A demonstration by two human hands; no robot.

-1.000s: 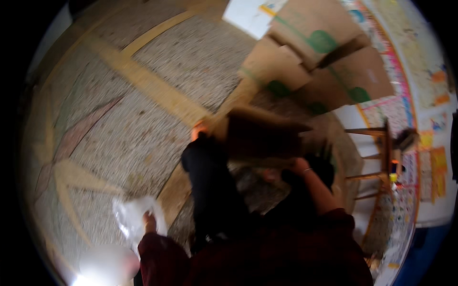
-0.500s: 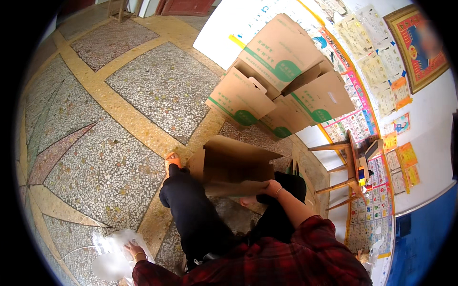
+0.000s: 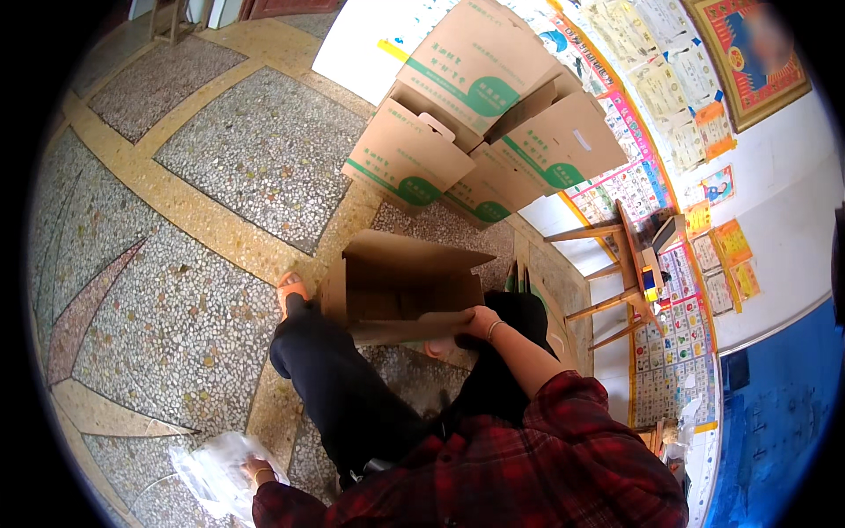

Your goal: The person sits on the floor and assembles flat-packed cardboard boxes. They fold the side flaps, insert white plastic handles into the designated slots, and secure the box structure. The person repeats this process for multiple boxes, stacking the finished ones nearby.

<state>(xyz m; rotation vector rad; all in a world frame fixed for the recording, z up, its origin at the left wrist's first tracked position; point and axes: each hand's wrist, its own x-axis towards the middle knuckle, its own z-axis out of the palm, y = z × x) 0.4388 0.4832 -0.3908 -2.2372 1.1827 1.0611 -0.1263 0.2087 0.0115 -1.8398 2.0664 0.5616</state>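
Note:
Between my knees stands an open cardboard box [image 3: 414, 295], its dark brown inside facing up. My right hand [image 3: 481, 323] is closed on the box's near flap [image 3: 409, 330], toward its right end. Low on the left, my left hand [image 3: 255, 468] is at a crumpled clear plastic bag [image 3: 214, 471] near the floor. Its fingers are slightly blurred but seem closed on the plastic. Part of the bag lies beyond the hand, and its lower end is cut off by the dark rim of the view.
Several brown cartons with green print [image 3: 480, 62] are stacked ahead, against a white board [image 3: 352, 53]. On the right a wooden stool [image 3: 629, 264] holds small items beside a poster-covered wall. My sandalled foot [image 3: 291, 289] is left of the box; speckled stone floor [image 3: 194, 326] extends left.
The view has shifted, so the cartons and box appear farther left and higher. The plastic bag has changed shape under my left hand. My right hand keeps hold of the flap.

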